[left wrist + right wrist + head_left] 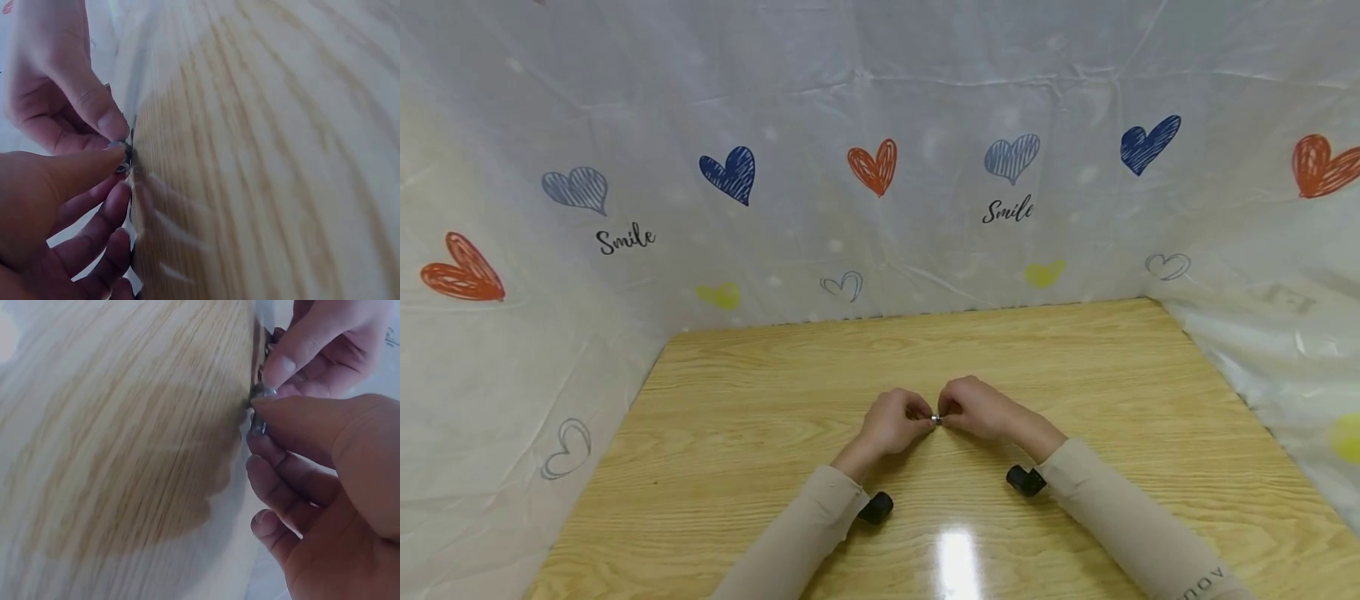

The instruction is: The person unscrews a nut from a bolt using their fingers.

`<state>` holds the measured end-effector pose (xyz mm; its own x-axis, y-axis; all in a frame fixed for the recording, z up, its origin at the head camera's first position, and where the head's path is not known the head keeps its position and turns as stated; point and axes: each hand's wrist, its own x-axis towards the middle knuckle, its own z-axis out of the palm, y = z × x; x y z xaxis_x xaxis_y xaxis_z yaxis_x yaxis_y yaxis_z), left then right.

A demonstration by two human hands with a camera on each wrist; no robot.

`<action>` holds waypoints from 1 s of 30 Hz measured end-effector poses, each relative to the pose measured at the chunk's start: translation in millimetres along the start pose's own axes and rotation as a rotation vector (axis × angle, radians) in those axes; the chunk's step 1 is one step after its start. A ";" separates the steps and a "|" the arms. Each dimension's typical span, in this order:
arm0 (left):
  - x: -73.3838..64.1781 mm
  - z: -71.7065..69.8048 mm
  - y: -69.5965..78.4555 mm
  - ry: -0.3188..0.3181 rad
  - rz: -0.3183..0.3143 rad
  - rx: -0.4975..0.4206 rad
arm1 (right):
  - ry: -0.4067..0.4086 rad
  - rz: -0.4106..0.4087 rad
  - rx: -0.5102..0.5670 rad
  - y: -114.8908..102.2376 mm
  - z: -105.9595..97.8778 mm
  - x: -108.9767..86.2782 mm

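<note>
– Silver metal, isn't it, that small piece (936, 418) between the two hands?
– Yes, it's shiny, but too small and too covered by fingers for me to tell its exact form.
– Where is it?
– Near the middle of the visible table (737, 400), at the fingertips. I can't tell whether it touches the wood.
– And each grip?
– The left hand (891, 423) pinches it between thumb and fingers. The right hand (977, 408) does the same from the other side, so both grips are clamped on it, fingertips nearly meeting.
– What's round about?
– Beige sleeves (797, 533) cover both forearms, with dark lettering on the right one. A black knob (876, 507) juts out by the left cuff, and a similar black fitting (1024, 480) by the right. Behind the table hangs a white sheet (925, 100) printed with hearts and "Smile".
</note>
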<state>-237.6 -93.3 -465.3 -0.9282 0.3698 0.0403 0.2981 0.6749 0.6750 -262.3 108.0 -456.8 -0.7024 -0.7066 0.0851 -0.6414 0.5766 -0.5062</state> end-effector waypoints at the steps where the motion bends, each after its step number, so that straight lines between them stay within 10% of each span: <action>1: -0.3 0.2 -0.4 -0.003 0.004 -0.002 | -0.012 -0.001 -0.003 -0.1 -0.1 -0.5; 30: -14.9 -21.3 -5.0 -0.185 -0.100 -0.573 | -0.043 -0.062 0.273 -7.4 -22.7 -17.2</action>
<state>-229.9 -115.8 -453.6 -0.8760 0.4621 -0.1380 -0.0032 0.2805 0.9599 -252.5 125.2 -435.1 -0.6469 -0.7572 0.0901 -0.5722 0.4038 -0.7138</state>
